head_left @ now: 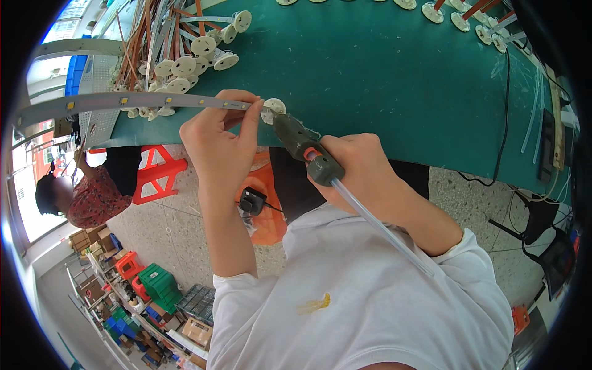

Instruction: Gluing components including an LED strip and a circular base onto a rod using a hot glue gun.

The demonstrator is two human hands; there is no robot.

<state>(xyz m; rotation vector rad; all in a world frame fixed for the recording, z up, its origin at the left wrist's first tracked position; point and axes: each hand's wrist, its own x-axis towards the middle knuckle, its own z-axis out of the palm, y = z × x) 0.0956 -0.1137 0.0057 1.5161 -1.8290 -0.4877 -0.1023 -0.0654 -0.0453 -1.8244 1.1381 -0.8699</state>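
Between the thumb and fingers of my left hand (225, 126) is the end of an LED strip (145, 100), a pale band dotted with yellow chips that stretches off to the left. A white round disc (273, 110) sits at that end, just past my fingertips. My right hand (354, 166) is closed around a dark green glue gun (302, 143) with an orange trigger. Its nozzle reaches the disc's lower right edge; whether they touch I cannot tell. From the gun's back a long clear glue stick (382, 227) slants down over my white shirt.
Strips with round white discs (185, 66) are heaped at the table's far left, and more discs (459, 21) lie far right. A black cable (507, 117) hangs over the green table's (394, 80) right side. Another person (98, 194) is at the left, near a red stool (160, 176).
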